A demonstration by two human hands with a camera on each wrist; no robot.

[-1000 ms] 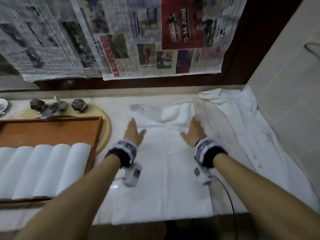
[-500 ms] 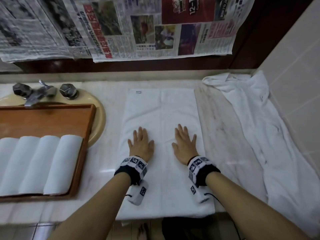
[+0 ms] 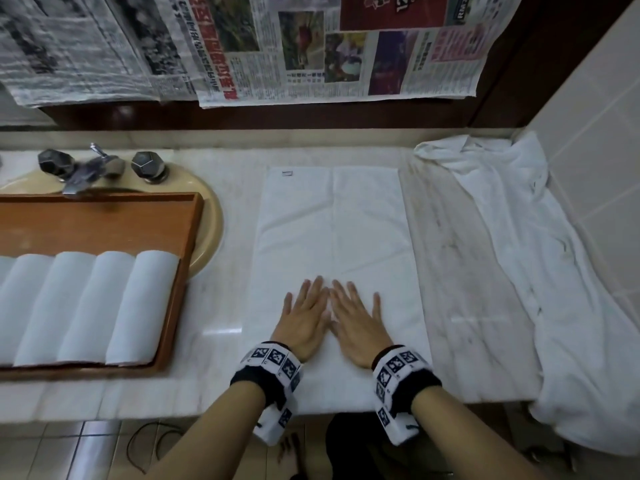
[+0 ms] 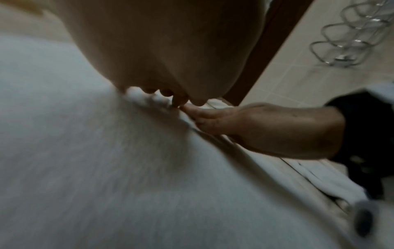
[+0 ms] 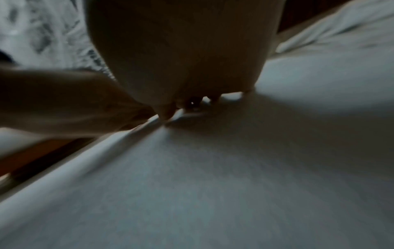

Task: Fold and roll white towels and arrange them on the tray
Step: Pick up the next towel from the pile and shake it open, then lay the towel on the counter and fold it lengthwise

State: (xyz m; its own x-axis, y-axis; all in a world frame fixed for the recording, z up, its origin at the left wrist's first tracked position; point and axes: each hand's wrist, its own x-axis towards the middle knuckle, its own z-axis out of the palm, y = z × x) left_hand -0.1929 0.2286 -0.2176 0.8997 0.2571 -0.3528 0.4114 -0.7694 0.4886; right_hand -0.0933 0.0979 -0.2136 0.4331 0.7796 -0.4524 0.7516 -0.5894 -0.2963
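**Operator:** Grip status first: no pinch on either side. Left hand (image 3: 304,320) and right hand (image 3: 356,323) lie palm down with fingers straight and slightly spread, index fingertips nearly meeting, pressing flat on the towel (image 3: 332,220) at its near half.

**Inspector:** Where does the work stand?

**Operator:** I count five rolled towels (image 3: 86,306) side by side in the wooden tray (image 3: 187,258), well left of my grip. Beneath my palms the towel is spread lengthwise on the bench (image 3: 446,271), apparently folded along a centre seam; not yet rolled, in my judgement. A crumpled heap of white cloth (image 3: 540,258) waits to the right.

**Inspector:** Pose?

**Operator:** Both forearms reach forward, converging; wrists low over the bench's near edge, hands flat.
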